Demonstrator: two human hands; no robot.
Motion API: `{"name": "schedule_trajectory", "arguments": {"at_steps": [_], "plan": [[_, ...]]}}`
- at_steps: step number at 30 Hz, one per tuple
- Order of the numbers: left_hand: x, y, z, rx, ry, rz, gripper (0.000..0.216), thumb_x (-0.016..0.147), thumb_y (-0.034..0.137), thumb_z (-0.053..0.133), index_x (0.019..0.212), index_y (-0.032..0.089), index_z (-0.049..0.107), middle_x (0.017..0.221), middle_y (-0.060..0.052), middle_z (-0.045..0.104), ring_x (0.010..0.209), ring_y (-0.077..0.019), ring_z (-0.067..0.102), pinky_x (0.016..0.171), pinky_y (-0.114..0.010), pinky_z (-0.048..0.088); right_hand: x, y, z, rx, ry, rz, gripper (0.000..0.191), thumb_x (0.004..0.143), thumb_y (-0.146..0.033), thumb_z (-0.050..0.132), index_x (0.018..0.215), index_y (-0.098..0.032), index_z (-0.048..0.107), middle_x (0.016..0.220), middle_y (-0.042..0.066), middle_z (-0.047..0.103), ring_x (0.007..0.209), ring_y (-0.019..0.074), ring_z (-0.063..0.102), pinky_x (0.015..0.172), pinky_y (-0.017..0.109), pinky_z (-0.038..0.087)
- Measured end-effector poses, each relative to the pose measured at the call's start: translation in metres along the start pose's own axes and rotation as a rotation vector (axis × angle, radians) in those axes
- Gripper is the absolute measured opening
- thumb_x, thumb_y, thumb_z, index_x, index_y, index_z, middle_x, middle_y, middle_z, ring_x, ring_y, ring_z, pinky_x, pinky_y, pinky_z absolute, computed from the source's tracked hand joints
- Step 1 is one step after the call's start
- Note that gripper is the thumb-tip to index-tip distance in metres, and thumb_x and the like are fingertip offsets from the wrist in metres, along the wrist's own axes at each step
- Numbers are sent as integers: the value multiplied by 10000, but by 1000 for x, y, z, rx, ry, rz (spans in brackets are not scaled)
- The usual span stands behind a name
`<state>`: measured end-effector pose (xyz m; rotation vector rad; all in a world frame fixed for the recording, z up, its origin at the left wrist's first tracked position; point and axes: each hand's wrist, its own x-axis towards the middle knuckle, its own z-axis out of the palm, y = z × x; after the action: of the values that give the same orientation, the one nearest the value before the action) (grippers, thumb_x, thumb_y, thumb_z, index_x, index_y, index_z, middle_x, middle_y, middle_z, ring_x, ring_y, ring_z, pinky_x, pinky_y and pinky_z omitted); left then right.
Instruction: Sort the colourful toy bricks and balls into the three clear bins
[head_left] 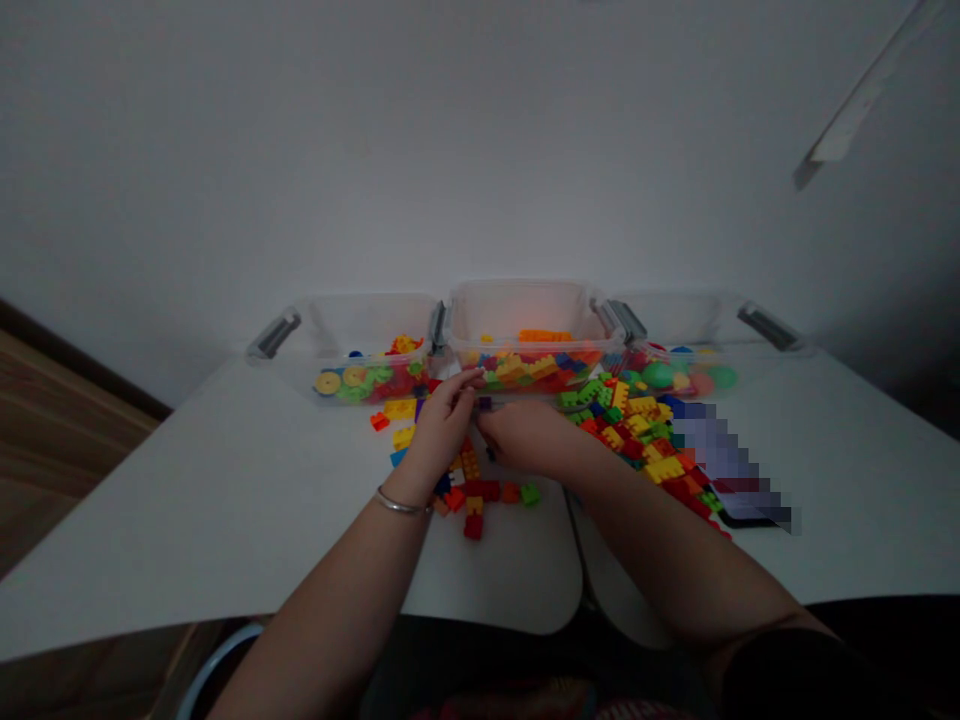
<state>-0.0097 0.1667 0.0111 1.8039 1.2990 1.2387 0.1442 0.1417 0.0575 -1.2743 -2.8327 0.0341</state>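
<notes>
My left hand (445, 422), with a silver bangle at the wrist, reaches over loose toy bricks in front of the middle bin. Its fingers are bent and close together; what they hold, if anything, is hidden. Close beside it, my right hand (525, 432) is curled with its knuckles up, and its fingertips are mostly out of sight. A dark purple brick (484, 403) shows between the two hands, but I cannot tell which one touches it. Below the hands lie a red brick (481, 490), a green brick (530, 494) and an orange-brown brick (469, 460).
Three clear bins stand along the wall: a left one (367, 315) with wheels and green pieces, a middle one (517, 300) with bricks, a right one (686, 315) with round pieces. A brick heap (637, 430) lies right, beside a phone-like blurred slab (727, 460).
</notes>
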Motion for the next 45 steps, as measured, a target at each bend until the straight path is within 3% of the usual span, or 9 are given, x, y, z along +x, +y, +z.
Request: {"name": "schedule_trajectory", "arguments": {"at_steps": [6,12,15,24,28,31,36,40,45], "plan": [[0,0,0,27,23,17,333,899,225,446,1169,182,635,1139,-72,695,1041,-186,642,955,-361,503,-4,10,-18,127,31,0,231,860,-157,489,1001,-195,668,988,80,729,845,213,684,678,276,490],[0,-2,2,18,31,27,332,886,218,443,1143,166,647,1131,-89,694,1035,-194,648,943,-366,508,-2,8,-16,118,-237,-33,219,823,-254,576,997,-194,695,975,78,738,860,241,692,690,302,505],[1,-3,2,16,39,31,315,881,220,454,1119,172,654,1122,-88,700,1048,-197,648,949,-369,505,1,5,-9,117,-304,-39,260,803,-281,600,1029,-197,698,959,80,744,837,259,697,660,320,513],[1,-3,0,44,63,40,294,884,221,456,1085,175,667,1087,-83,709,1025,-199,651,942,-374,511,6,12,-7,132,-272,34,269,834,-208,537,1049,-179,696,1022,99,736,897,247,693,727,314,522],[0,-3,0,38,63,43,294,883,217,458,1083,177,670,1077,-82,709,1011,-200,654,933,-375,517,1,15,-10,180,-337,-16,331,769,-251,680,1095,-194,683,1087,80,721,952,246,677,781,306,520],[1,-3,0,39,62,47,293,879,219,464,1079,180,674,1080,-84,705,1016,-205,652,933,-379,514,0,14,-7,166,-297,-38,370,740,-175,700,1108,-206,673,1127,72,708,973,242,671,790,297,516],[0,-2,1,60,63,54,297,882,223,457,1080,181,673,1087,-83,701,1011,-199,648,926,-374,511,5,10,1,144,-280,-48,239,797,-127,591,994,-197,706,1016,69,730,887,229,684,716,288,496],[0,-3,2,73,60,58,302,880,221,455,1090,182,669,1070,-77,699,951,-187,654,890,-361,523,6,18,-4,175,-271,-72,195,776,-133,630,933,-203,721,960,50,727,837,206,667,696,278,470],[0,-4,1,105,69,68,290,869,199,463,1067,182,675,1060,-73,700,949,-184,648,891,-354,519,-7,40,-30,383,-1,-153,171,779,-116,632,901,-211,704,923,11,692,806,134,618,728,248,451]]}}
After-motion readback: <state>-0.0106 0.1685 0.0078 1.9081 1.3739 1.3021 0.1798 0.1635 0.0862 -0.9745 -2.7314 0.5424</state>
